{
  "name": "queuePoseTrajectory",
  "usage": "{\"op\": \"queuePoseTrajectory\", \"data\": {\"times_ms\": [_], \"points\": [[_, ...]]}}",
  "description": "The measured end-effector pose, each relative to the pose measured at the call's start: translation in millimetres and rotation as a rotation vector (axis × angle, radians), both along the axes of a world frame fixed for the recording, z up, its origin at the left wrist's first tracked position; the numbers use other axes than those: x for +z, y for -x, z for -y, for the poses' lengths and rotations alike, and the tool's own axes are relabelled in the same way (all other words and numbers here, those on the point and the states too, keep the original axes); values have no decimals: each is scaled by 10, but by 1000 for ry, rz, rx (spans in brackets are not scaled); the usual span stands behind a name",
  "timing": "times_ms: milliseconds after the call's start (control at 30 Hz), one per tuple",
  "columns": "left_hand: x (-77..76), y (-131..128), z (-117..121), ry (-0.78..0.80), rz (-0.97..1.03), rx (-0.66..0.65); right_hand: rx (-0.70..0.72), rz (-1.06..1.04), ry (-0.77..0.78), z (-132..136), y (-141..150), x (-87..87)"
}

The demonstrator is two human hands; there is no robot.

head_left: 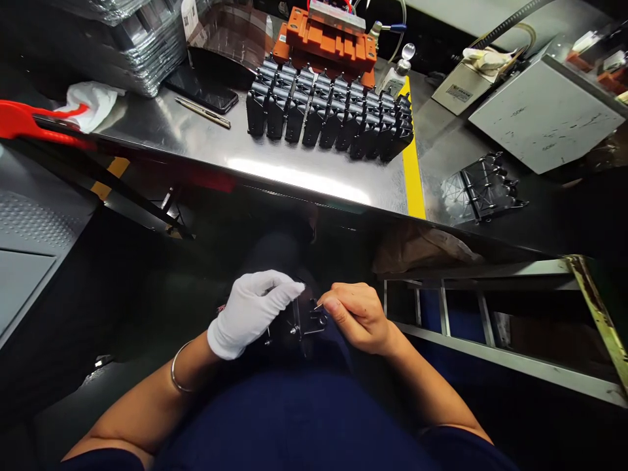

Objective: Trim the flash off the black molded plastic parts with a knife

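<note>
Low in front of my body, my left hand, in a white glove, pinches a black plastic part at its upper edge. The part blends into the dark clothing behind it, so its full outline is hard to see. From the right, my bare right hand comes up close to the part. Thumb and index finger there are closed on a thin, pointed metal tool; most of it is hidden in the hand. Its tip points toward the part, and whether they touch I cannot tell.
Across the metal bench stand several black plastic parts in a row, before an orange fixture. A phone, a pen and a bottle lie or stand nearby. Another black part rests right of the yellow tape.
</note>
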State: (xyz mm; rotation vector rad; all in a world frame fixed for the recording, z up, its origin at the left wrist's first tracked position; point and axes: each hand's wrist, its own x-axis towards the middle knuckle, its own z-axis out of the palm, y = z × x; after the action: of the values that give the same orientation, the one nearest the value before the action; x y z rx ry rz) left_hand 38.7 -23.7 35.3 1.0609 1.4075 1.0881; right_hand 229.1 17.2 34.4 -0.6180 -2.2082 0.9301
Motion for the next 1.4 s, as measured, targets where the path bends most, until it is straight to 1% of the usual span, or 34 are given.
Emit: {"op": "queuePoseTrajectory", "data": {"times_ms": [233, 400, 500, 600, 633, 667, 700, 800, 867, 967, 1033, 1200, 1400], "points": [[7, -7, -5, 29, -18, 31, -1, 2, 3, 6, 4, -3], [7, -16, 2, 45, -2, 35, 62, 6, 102, -14, -6, -10], [27, -28, 8, 35, 16, -2, 152, 28, 214, -47, -48, -10], [50, -28, 13, 5, 16, -59, 343, -1, 354, -84, -100, 10], [55, -23, 13, -9, 12, -66, 388, -21, 372, -93, -110, 23], [58, -16, 11, -24, 4, -68, 396, -35, 357, -98, -113, 37], [59, -8, 9, -38, -6, -65, 367, -35, 312, -101, -108, 51], [53, 13, 0, -55, -29, -73, 217, 39, 111, -95, -63, 77], [45, 15, -6, -51, -39, -84, 202, 85, 38, -89, -31, 76], [28, 7, -13, -48, -63, -70, 224, 120, 7, -87, -16, 66], [19, 0, -18, -48, -78, -51, 211, 140, -19, -88, -21, 66], [12, -6, -30, -26, -76, 27, 81, 190, -155, -88, -16, 67], [-16, 2, -44, 0, -92, 75, 28, 214, -227, -73, 24, 32]]}}
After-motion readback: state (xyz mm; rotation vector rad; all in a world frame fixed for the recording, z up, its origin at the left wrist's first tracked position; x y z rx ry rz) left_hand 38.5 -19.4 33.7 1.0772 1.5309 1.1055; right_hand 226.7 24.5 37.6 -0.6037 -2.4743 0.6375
